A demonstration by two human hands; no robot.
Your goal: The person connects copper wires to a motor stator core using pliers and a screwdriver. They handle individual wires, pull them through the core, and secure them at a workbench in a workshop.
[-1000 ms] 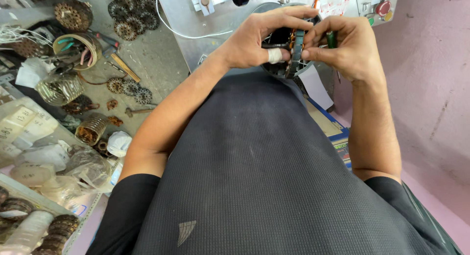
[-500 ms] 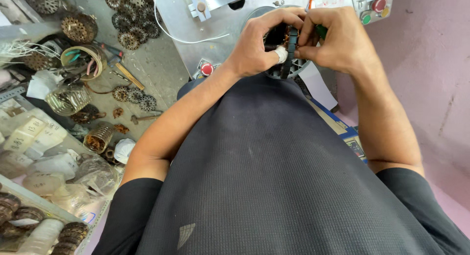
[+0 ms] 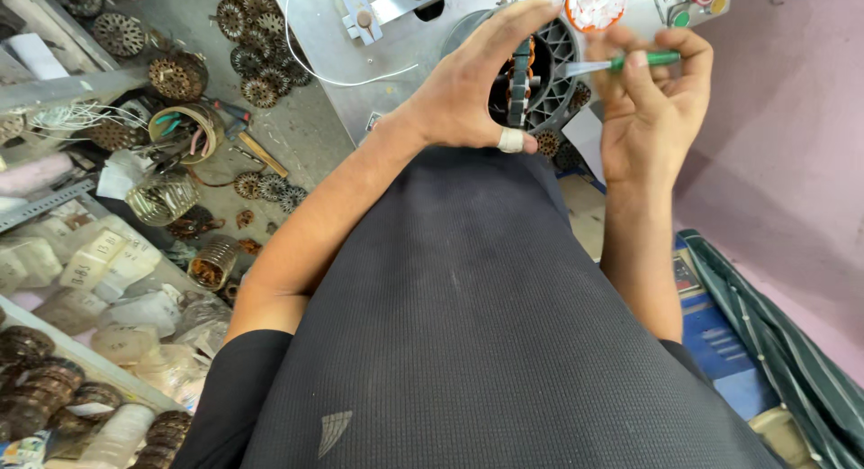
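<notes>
Left hand: our left hand [image 3: 468, 91] cups a dark round stator core [image 3: 520, 77], the grip closed around its rim, with a white-taped thumb at the lower edge.
Stator core: it is held on edge just in front of our chest, in front of the grey ribbed housing [image 3: 560, 50] on the metal table [image 3: 310, 37]; copper windings show inside it.
Right hand: our right hand [image 3: 652, 118] pinches a green-handled tool [image 3: 630, 62] between thumb and fingers, grip pressed together on the handle.
Tool axis: the tool lies nearly level, its pale tip pointing left toward the core; tip and core stand near but apart.
Key relation: the core lies to the left of the right-hand grip, along the tool's long axis; the left hand already has the core, so the right is the free-working one.
Nearby: an orange-rimmed dish [image 3: 596, 3] of white bits sits just above the tool tip; red and green buttons [image 3: 691, 1] at the far right.
Left side: loose rusty cores [image 3: 252, 37], wire coils and jars lie scattered well apart from our hands.
</notes>
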